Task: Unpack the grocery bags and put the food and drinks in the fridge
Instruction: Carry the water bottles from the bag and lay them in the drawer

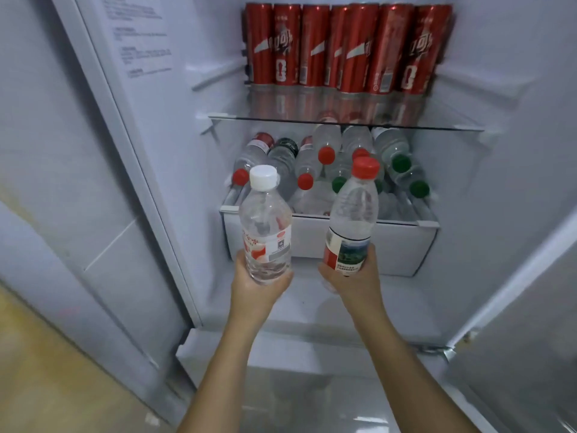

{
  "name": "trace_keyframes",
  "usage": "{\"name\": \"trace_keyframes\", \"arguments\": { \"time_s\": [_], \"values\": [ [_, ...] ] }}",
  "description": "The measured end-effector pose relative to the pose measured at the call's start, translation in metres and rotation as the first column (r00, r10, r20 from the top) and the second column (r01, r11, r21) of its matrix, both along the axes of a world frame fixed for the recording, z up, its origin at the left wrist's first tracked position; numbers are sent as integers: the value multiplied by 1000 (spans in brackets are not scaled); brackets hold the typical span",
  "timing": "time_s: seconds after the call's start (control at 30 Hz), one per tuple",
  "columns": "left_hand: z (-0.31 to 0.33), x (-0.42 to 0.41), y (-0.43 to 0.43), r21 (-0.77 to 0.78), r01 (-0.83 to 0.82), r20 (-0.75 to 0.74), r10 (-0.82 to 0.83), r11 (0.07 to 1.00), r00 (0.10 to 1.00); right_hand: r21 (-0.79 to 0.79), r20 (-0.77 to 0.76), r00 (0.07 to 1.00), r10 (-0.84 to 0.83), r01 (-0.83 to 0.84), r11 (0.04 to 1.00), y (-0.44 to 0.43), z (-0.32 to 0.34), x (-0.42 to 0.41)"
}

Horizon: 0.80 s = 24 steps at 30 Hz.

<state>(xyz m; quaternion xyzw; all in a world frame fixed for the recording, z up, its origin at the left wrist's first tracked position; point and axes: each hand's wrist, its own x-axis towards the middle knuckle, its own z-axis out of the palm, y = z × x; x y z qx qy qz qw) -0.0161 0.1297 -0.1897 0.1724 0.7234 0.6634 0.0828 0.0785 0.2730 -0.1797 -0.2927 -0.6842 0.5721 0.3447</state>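
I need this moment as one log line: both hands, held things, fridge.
left hand: holds white-cap bottle | right hand: holds red-cap bottle | both: caps up, in front of drawer | drawer: lying bottles | glass shelf above: red cans

Cans (346,48) — stood in a row at the back of the shelf (343,121). Bottles (326,142) — laid in the drawer (309,242) beneath it. Before the drawer, two upright bottles are held side by side: left bottle (265,226), right bottle (351,220).
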Motion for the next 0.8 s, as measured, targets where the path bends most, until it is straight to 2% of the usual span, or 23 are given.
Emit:
{"name": "trace_keyframes", "arguments": {
  "time_s": [0.23,0.43,0.8],
  "values": [
    [-30,-30,16,-90,-34,87,42,995,995,-7,148,987,-60,62,998,2,-35,-29],
    [-42,-43,16,-147,-4,91,18,989,996,-14,158,985,-74,77,997,0,-51,-41],
    [-42,-54,15,-181,107,19,-106,978,994,-16,183,983,5,-2,1000,0,-50,-39]
  ]
}}
